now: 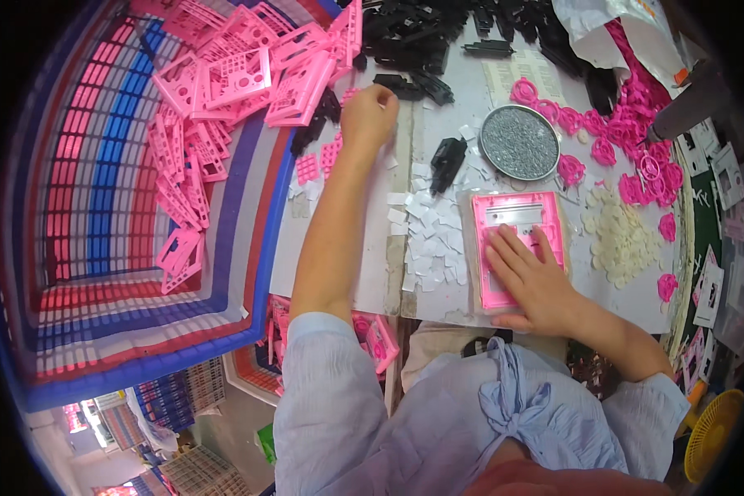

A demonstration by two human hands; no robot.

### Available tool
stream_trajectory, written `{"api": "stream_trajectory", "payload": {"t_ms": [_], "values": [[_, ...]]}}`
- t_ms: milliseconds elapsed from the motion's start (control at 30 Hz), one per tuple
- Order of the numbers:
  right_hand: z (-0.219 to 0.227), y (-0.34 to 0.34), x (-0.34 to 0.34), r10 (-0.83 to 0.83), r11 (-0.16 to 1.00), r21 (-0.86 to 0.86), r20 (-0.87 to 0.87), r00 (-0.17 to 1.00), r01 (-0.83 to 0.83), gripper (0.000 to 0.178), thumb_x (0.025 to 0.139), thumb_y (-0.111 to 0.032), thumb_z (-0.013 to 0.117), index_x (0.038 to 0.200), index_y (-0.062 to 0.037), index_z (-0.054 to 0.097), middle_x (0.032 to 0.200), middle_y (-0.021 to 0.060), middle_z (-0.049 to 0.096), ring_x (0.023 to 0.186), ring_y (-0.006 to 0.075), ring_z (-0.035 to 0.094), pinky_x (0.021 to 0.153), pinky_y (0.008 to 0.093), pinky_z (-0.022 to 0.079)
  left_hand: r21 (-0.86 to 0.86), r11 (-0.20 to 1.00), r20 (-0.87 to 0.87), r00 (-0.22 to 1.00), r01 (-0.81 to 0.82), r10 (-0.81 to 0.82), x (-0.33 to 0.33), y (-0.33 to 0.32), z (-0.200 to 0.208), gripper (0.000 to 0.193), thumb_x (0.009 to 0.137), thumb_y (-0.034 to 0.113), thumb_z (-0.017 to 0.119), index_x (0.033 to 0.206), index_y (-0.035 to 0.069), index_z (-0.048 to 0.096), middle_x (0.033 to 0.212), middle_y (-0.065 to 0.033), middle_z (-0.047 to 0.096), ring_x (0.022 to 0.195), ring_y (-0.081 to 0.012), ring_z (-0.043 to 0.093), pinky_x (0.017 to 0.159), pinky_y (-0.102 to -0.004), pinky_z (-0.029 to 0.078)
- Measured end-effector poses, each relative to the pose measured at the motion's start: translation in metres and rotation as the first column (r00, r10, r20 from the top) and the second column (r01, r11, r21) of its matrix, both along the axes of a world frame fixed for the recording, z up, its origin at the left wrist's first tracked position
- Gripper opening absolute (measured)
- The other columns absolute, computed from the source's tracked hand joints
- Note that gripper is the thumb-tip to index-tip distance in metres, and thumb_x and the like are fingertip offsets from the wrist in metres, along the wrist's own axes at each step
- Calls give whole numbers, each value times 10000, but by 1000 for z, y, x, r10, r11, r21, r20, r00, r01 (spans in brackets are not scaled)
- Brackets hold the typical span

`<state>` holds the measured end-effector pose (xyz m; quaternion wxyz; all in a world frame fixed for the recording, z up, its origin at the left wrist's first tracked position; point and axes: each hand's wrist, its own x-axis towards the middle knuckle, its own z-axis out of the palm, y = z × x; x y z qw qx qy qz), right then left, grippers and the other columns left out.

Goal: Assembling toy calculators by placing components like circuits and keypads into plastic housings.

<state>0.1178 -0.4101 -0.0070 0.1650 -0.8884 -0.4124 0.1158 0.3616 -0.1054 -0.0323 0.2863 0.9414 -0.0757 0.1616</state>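
My left hand [369,117] reaches to the far left part of the table, its fingers curled together. Whatever they hold, if anything, is hidden. Small pink button pads [307,169] lie beside and below that wrist, and another pink pad shows at the hand's left edge. Near the table's front edge, my right hand [531,277] rests flat with fingers spread on a pink plastic casing [482,291]. The casing lies open side up on a pale pad, with a silvery strip [504,215] across its upper part.
A striped crate [248,240] with pink casings [238,78] stands left. Black parts [413,37] are heaped at the back, with one black piece [448,164] nearer. White squares [426,240], a round tin of small metal bits [520,142], pink coiled parts [636,124] and cream discs [620,236] cover the table.
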Motion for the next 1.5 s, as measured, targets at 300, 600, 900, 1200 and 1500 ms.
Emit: {"api": "stream_trajectory", "payload": {"t_ms": [300, 600, 900, 1200, 1500], "values": [[-3, -4, -11, -20, 1000, -18, -15, 1000, 20, 980, 826, -601, 641, 1496, 47, 338, 1616, 203, 240, 1528, 325, 151, 1171, 655, 96, -79, 989, -131, 982, 124, -134, -55, -16, -8, 212, 890, 197, 654, 993, 23, 719, 862, -123, 718, 733, -209, 681, 691, -327, 524], [2, -53, -92, -218, 796, 559, -93, 972, 232, 460, 862, -318, 722, 1236, -66, 631, 1171, 145, 656, 1092, 314, 630, 956, 483, 475, 134, 714, -65, 725, 687, -686, -189, -78, 27, 479, 872, 280, 682, 1269, 33, 576, 1301, -177, 588, 1189, -337, 558, 1014, -481, 404], [-146, -136, -329, -870, 61, 197, -469, 149, 979, 213, 890, -253, 686, 945, -54, 737, 840, 129, 722, 746, 297, 694, 686, 393, 542, 481, 413, -472, 626, 773, -621, -231, -103, 22, 1018, 859, 569, 598, 1581, 8, 149, 1656, -188, 134, 1536, -346, 114, 1194, -592, 15], [-298, -216, -460, -261, -703, -205, -816, -515, 681, 146, 917, -141, 661, 982, -17, 704, 848, 95, 708, 772, 129, 684, 672, 256, 563, 324, 494, -340, 587, 807, -735, -236, -105, 13, 942, 907, 525, 599, 1569, -4, 186, 1634, -239, 158, 1511, -412, 155, 1195, -554, 124], [-416, -232, -314, -556, -732, -206, -370, -744, 649, 385, 830, -303, 743, 1090, -23, 696, 901, 121, 707, 845, 255, 688, 804, 406, 548, 224, 606, -292, 645, 764, -706, -267, -116, 25, 644, 924, 220, 624, 1482, -1, 392, 1538, -259, 340, 1421, -431, 320, 1167, -517, 234]]}}
